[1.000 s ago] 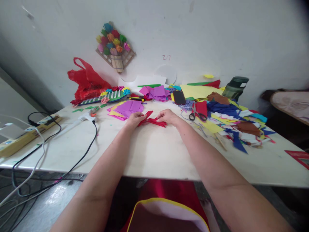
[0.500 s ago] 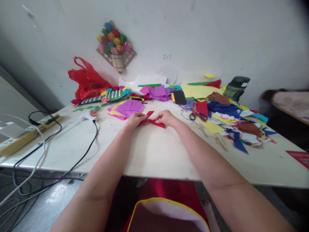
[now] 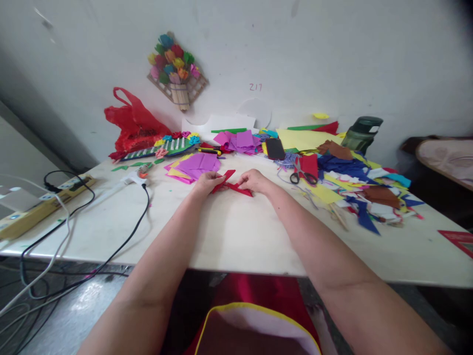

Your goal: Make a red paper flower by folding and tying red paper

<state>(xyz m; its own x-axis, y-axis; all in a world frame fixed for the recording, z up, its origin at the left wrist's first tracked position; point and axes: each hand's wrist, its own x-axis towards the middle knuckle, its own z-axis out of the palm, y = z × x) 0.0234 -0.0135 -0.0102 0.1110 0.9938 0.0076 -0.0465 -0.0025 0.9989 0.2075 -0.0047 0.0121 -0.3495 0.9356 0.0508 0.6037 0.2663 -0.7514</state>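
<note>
Between my two hands is a folded red paper strip (image 3: 229, 174), bent into crossing arms just above the table. My left hand (image 3: 207, 184) is closed on its left arm, with the upper end sticking out past the fingers. My right hand (image 3: 253, 181) pinches the other arm, whose tip slants down to the right below the fingers. Part of the fold is hidden behind the fingers. Just beyond my left hand lies a stack of purple and yellow paper sheets (image 3: 199, 165).
Scissors (image 3: 303, 177), a phone (image 3: 275, 149) and a pile of coloured scraps (image 3: 354, 177) lie to the right, with a green bottle (image 3: 362, 135) behind. At left are a glue gun (image 3: 135, 177), its black cord, a power strip (image 3: 48, 207) and a red bag (image 3: 136, 123).
</note>
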